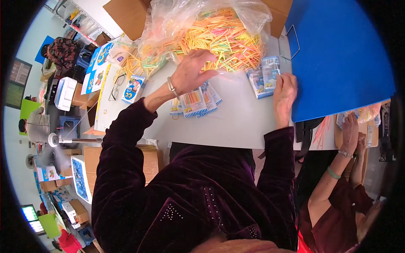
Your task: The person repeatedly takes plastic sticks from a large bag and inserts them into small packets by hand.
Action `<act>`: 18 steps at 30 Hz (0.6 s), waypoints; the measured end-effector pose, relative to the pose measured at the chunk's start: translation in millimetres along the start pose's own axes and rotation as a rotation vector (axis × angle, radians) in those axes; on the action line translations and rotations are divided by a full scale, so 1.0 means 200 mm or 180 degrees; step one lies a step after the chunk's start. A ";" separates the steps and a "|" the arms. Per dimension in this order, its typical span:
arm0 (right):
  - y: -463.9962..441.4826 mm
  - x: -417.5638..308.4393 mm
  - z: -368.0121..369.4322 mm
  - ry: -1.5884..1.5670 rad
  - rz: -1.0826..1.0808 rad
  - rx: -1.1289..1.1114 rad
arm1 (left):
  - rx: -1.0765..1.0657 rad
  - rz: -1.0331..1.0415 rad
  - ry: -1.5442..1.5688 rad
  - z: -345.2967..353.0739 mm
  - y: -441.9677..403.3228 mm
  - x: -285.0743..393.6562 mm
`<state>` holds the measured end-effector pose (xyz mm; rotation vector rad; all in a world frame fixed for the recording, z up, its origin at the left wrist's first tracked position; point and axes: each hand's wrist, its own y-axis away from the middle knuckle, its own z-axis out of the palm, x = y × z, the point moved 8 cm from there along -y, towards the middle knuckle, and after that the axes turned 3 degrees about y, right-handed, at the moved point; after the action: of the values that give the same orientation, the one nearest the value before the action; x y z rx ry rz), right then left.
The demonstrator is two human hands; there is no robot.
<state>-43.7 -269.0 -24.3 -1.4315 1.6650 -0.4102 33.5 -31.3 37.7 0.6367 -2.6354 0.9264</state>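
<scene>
A big heap of thin sticks (228,40) in yellow, orange, pink and green lies in a clear plastic bag (164,25) at the far side of the table. My left hand (192,71) reaches over the heap's near left edge, thumb and fingers apart. Beneath that forearm, several blue-and-white printed packets (195,103) lie fanned out. My right hand (285,90) is at the right, fingers curled at the edge of a small clear-and-blue packet (270,69). Another packet (258,82) lies beside it, partly overlapped. The fingertips' exact grip is partly hidden.
Eyeglasses (117,87) and a printed packet (133,88) lie on the left of the white table (236,122). A blue board (341,59) borders the right side. Beyond it, a co-worker's hands (349,130) handle packets. A fan (55,140) stands at left.
</scene>
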 end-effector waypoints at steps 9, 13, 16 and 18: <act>0.01 -0.25 0.03 -0.2383 0.0998 -0.1050 | -0.1069 -0.0958 0.1186 0.30 -0.19 -0.04; 0.03 -0.29 0.13 -0.2687 0.1305 -0.1365 | -0.0745 -0.0510 0.1105 0.30 -0.15 -0.03; 0.04 -0.34 0.16 -0.2622 0.1102 -0.1542 | -0.0556 -0.0469 0.1047 0.26 -0.12 -0.02; 0.05 -0.33 0.18 -0.2692 0.1124 -0.1525 | -0.0490 -0.0356 0.0823 0.23 -0.12 0.00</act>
<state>-24.2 -194.9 -24.9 -1.3141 1.2795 0.7507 40.4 -77.2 15.3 0.5774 -2.3872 0.7130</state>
